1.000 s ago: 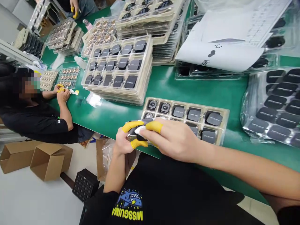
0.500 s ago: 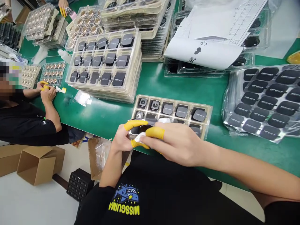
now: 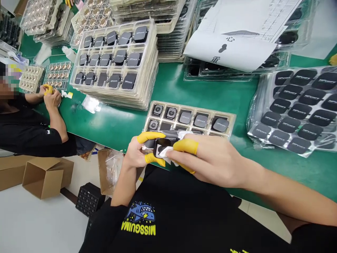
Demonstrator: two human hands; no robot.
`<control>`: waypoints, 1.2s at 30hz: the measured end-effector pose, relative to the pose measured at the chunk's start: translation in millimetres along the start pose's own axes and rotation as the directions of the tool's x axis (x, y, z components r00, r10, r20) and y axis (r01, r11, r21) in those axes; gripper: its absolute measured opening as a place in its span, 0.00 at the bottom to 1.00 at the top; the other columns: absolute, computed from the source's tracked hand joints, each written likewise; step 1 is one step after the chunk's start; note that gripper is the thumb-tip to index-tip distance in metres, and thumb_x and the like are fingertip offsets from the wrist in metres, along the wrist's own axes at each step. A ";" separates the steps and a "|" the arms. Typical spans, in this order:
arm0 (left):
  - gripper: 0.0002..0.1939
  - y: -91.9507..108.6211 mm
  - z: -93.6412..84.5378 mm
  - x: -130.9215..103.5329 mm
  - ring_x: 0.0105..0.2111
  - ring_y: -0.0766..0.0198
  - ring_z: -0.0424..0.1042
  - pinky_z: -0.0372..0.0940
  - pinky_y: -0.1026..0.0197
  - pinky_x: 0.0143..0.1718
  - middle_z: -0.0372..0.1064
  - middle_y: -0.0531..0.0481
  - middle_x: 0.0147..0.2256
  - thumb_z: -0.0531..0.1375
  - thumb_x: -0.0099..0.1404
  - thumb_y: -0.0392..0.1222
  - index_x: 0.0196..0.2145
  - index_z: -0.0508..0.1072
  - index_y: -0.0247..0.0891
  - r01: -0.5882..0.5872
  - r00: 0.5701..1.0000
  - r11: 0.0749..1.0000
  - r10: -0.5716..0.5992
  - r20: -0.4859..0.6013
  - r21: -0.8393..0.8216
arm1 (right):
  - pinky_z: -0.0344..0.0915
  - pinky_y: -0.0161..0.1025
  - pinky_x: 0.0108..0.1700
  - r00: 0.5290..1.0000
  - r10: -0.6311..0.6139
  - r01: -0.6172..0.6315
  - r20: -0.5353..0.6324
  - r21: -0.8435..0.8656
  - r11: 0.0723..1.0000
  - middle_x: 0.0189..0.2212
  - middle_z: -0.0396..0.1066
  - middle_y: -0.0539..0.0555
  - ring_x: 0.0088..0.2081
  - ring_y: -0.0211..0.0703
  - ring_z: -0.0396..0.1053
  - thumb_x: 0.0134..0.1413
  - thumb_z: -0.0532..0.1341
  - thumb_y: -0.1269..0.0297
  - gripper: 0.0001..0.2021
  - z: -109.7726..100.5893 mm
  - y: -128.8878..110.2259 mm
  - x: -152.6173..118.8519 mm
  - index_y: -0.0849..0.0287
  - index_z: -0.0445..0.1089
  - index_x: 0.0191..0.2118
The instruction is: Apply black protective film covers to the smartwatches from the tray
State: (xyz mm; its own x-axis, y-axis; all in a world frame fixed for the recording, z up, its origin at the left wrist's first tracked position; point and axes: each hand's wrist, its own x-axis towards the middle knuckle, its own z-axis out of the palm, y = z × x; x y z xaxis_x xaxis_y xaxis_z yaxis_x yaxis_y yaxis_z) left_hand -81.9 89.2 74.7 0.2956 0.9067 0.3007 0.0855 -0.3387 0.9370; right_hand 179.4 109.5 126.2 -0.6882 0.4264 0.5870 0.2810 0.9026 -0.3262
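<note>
Plastic tray (image 3: 231, 121) holds watches (image 3: 171, 112); left hand (image 3: 135, 154) clamps 1 watch (image 3: 161, 143), right hand (image 3: 214, 160) white wad (image 3: 165, 152).

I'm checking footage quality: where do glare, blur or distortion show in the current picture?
Head view: pale glare on the green tabletop left of the left hand, and shine on the silvery sheet at right; head view: the right hand looks fairly sharp, the trays at top left softer; head view: the right forearm looks stretched toward the edge, possibly wide-angle distortion.
</note>
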 end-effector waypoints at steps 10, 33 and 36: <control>0.34 -0.1 14.8 -9.7 0.42 0.53 0.87 0.82 0.57 0.45 0.87 0.45 0.46 0.80 0.59 0.59 0.59 0.83 0.41 0.051 0.999 0.999 -0.051 -0.010 0.006 | 0.58 0.41 0.31 0.988 0.010 -0.053 -0.152 -0.280 0.958 0.31 0.74 0.53 0.33 0.43 0.66 0.75 0.58 0.74 0.11 11.9 7.1 -4.0 0.61 0.79 0.46; 0.36 -5.9 32.5 -8.9 0.38 0.56 0.87 0.81 0.60 0.40 0.87 0.44 0.44 0.77 0.61 0.66 0.58 0.82 0.39 0.083 0.994 0.996 -0.086 0.064 0.041 | 0.57 0.41 0.30 0.994 0.030 -0.052 -0.103 -0.216 0.975 0.28 0.71 0.52 0.31 0.43 0.66 0.77 0.57 0.73 0.15 14.6 1.5 -16.1 0.57 0.81 0.41; 0.36 -10.8 37.3 -15.1 0.42 0.53 0.87 0.82 0.56 0.45 0.87 0.43 0.47 0.78 0.59 0.64 0.57 0.83 0.39 0.112 0.991 0.994 -0.111 -0.073 0.000 | 0.59 0.41 0.30 0.969 0.199 -0.236 -0.144 -0.333 0.913 0.34 0.79 0.54 0.34 0.43 0.73 0.76 0.60 0.70 0.12 5.9 17.3 -37.0 0.56 0.82 0.45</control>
State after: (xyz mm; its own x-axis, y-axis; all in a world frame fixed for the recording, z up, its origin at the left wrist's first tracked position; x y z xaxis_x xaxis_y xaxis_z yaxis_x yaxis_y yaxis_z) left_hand -51.8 69.8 53.5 0.2143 0.9547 0.2066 0.1184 -0.2354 0.9647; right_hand 205.7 109.0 94.4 -0.5152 0.6013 0.6107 0.6421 0.7428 -0.1897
